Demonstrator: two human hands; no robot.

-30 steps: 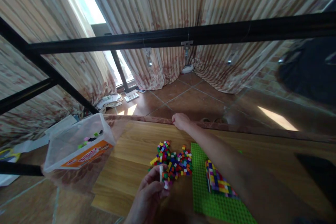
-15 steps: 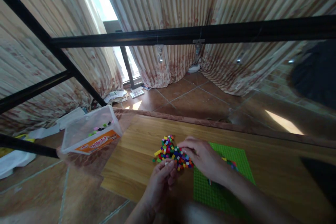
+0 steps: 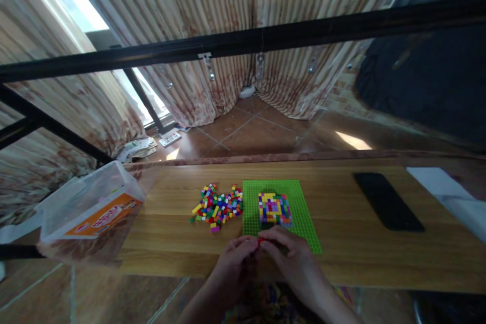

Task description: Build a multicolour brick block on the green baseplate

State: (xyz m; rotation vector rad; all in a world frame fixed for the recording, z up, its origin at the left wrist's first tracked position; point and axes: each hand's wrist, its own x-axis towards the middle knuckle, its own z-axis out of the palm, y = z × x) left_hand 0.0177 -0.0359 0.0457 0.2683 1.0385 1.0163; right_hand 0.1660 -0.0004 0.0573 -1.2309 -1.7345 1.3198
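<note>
My right hand (image 3: pixel 290 250) is closed, thumb and fingers pinching a small red toy brick (image 3: pixel 260 241) at the near edge of the green baseplate (image 3: pixel 306 212). Against it, fingertips nearly meeting, is my left hand (image 3: pixel 237 258), also closed; what its fingers hold is hidden. On the baseplate, just beyond my hands, stands a block of multicoloured toy bricks (image 3: pixel 274 208) joined into a rough square. A loose pile of small coloured bricks (image 3: pixel 218 206) lies to the left of the baseplate.
A black phone-like slab (image 3: pixel 387 202) lies on the wooden table (image 3: pixel 163 223) at the right, with white paper (image 3: pixel 444 187) beyond it. A clear plastic box with an orange label (image 3: pixel 102 217) stands off the left end. A black metal bar (image 3: pixel 228 43) crosses behind.
My right hand has left the brick pile and moved to my left hand, now with a red brick. The view has swung right, uncovering the brick block and the black slab.
</note>
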